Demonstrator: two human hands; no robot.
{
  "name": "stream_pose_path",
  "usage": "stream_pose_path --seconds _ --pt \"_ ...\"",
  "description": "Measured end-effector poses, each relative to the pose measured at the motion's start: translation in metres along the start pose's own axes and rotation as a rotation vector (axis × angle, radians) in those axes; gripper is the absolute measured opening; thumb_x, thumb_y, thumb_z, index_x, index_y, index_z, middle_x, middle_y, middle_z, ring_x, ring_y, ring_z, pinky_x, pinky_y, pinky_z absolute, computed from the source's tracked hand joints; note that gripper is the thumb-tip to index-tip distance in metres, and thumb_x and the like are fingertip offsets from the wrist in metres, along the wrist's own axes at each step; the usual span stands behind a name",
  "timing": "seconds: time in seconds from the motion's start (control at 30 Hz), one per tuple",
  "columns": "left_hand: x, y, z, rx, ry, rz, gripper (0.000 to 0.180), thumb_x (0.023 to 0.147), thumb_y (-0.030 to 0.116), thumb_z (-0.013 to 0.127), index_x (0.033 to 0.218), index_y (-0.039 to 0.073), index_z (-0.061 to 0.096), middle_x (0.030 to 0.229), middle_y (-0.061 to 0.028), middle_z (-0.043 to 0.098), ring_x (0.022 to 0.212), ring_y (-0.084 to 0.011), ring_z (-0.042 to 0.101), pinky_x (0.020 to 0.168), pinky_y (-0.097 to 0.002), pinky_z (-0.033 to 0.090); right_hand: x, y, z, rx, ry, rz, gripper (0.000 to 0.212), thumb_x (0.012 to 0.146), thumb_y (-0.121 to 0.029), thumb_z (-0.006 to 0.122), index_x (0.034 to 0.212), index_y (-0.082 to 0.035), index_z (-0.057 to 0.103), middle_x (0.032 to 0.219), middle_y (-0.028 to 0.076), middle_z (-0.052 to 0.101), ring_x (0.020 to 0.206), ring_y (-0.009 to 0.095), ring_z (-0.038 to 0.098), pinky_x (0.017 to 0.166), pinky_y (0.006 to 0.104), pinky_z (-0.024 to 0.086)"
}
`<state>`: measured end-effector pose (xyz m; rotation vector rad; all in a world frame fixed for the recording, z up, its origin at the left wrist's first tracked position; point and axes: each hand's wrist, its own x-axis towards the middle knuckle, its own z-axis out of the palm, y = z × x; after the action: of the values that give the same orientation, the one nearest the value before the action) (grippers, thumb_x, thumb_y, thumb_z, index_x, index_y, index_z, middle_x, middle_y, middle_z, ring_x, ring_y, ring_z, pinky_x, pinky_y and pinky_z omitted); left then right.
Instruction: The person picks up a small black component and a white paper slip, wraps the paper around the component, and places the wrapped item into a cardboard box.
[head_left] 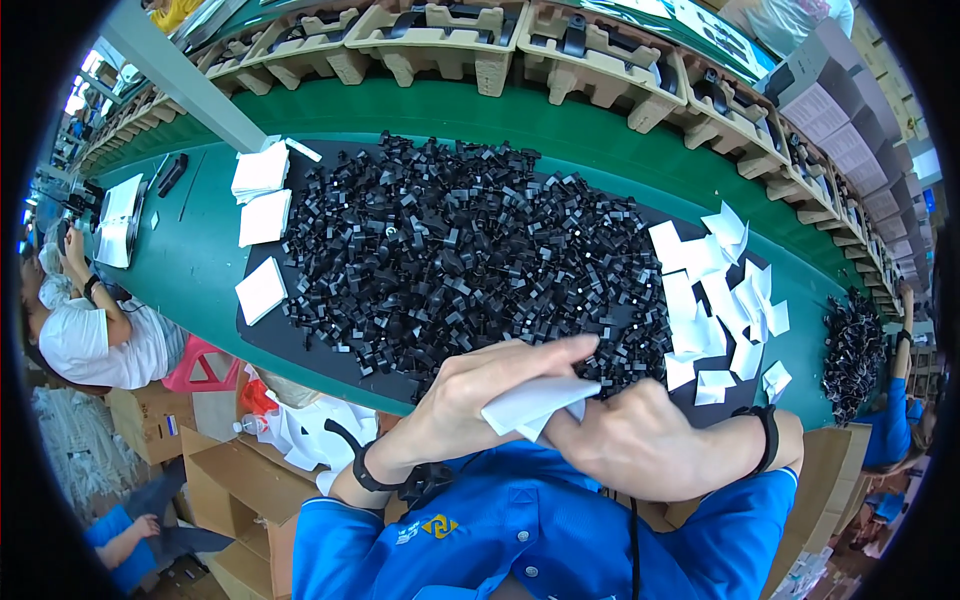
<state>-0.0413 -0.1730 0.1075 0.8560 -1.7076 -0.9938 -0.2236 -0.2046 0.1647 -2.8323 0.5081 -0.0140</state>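
A folded white paper (537,402) is between my hands, over the near edge of the workbench. My left hand (475,388) grips it, with the fingers reaching to the right across its far side. Closed against the paper's right end is my right hand (640,440), its fingers curled and their tips hidden. Just beyond both hands spreads a large heap of small black plastic parts (460,240) on a black mat (262,317). Loose folded white papers (690,305) lie scattered right of the heap. Neat stacks of white paper (263,219) sit on its left.
Moulded pulp trays (430,45) holding black parts line the far side. A grey post (185,80) rises at the far left. Another black heap (853,345) lies far right. Open cardboard boxes (235,480) stand below the bench; a seated person (100,335) works at left.
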Motion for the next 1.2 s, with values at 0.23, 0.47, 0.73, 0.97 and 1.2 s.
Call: stream_pose_path --seconds 0.23,0.47,0.73,0.97,1.2 --pt "-0.023 -0.006 0.009 -0.052 0.307 -0.145 0.080 0.069 -0.003 0.075 0.137 -0.002 0.034 0.096 -0.0176 0.066 0.089 -0.0229 0.066 0.077 -0.0324 0.054 -0.003 0.014 -0.010 0.150 0.066 0.017 0.019 0.077 -0.006 0.059 0.095 0.000 0.060 0.052 0.002 0.056 0.037 0.018 0.055 0.034 0.0307 0.043" --pt "-0.026 0.022 0.014 -0.396 0.393 -0.303 0.072 0.073 -0.006 0.073 0.136 0.000 0.039 0.102 -0.0134 0.066 0.090 -0.0161 0.065 0.078 -0.0278 0.054 -0.013 0.017 0.012 0.562 0.666 0.061 0.041 0.069 -0.009 0.079 0.107 -0.004 0.065 0.070 0.003 0.060 0.066 0.019 0.061 0.052 0.0305 0.048" --pt "-0.010 0.018 0.027 -0.645 0.294 -0.546 0.050 0.084 0.000 0.063 0.130 -0.005 0.044 0.107 -0.0157 0.064 0.091 -0.0203 0.065 0.072 -0.0316 0.058 -0.036 0.041 0.044 0.230 0.784 -0.083 0.043 0.067 -0.007 0.072 0.109 -0.006 0.067 0.082 0.004 0.061 0.075 0.016 0.056 0.055 0.0228 0.043" --pt "-0.008 0.010 0.022 -0.808 0.222 -0.627 0.039 0.091 0.004 0.051 0.128 -0.009 0.044 0.110 -0.0177 0.061 0.093 -0.0252 0.064 0.070 -0.0358 0.060 -0.049 0.046 0.027 -0.297 0.647 -0.239 0.034 0.071 -0.013 0.065 0.104 -0.006 0.068 0.088 0.005 0.063 0.081 0.017 0.057 0.058 0.0235 0.047" --pt "0.002 0.025 0.024 -0.582 0.199 -0.613 0.056 0.080 -0.003 0.065 0.131 -0.006 0.041 0.105 -0.0214 0.064 0.092 -0.0253 0.065 0.068 -0.0320 0.059 -0.049 0.032 0.012 -0.412 0.638 -0.218 0.032 0.072 -0.013 0.065 0.103 -0.008 0.069 0.091 0.004 0.064 0.084 0.018 0.058 0.059 0.0245 0.049"
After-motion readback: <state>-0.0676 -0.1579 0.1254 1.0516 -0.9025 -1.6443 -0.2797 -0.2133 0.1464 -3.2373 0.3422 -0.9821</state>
